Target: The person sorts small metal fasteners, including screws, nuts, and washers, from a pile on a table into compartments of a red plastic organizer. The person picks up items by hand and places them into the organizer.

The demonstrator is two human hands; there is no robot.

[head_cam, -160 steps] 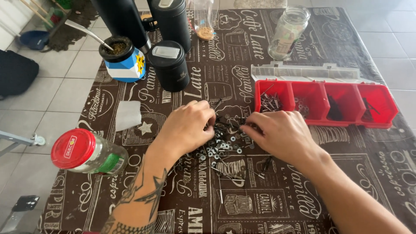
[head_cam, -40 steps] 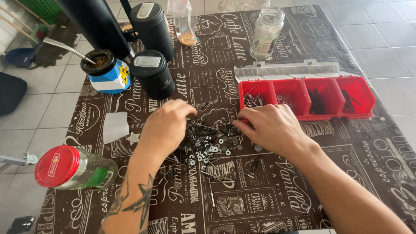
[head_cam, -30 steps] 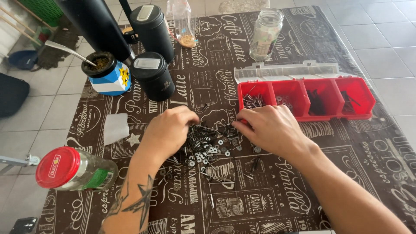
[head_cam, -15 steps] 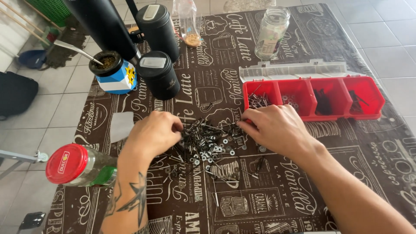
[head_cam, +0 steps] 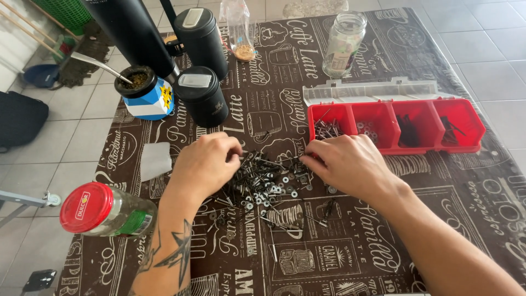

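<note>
two hands in a heap of small hardware

the left hand [head_cam: 205, 164] and the right hand [head_cam: 348, 164] rest palm-down on either side of a loose pile of screws and washers [head_cam: 266, 183], spread in the middle of the tabletop [head_cam: 339, 257] between them. coming at the heap from both flanks keeps the bits from scattering outward. the left grip is curled with fingertips together at the pile's upper left edge, apparently pinched on a small piece, though what lies between the fingers is hidden. the right grip has thumb and forefinger drawn together at the upper right edge; i cannot tell whether anything is caught in it.

just beyond the right hand sits a red compartment tray [head_cam: 471, 118], its clear lid [head_cam: 370, 90] folded back and lying flat behind it, so all four wells stay reachable from above. the leftmost well holds screws, the next one small pale pieces, the two on the right dark items.

taller things stand well back from the pile: two black flasks [head_cam: 203, 93], a blue-and-white cup [head_cam: 143, 96] with a metal straw, and a glass jar [head_cam: 342, 44]. a red-lidded jar [head_cam: 104, 211] lies on its side near the left forearm.
</note>
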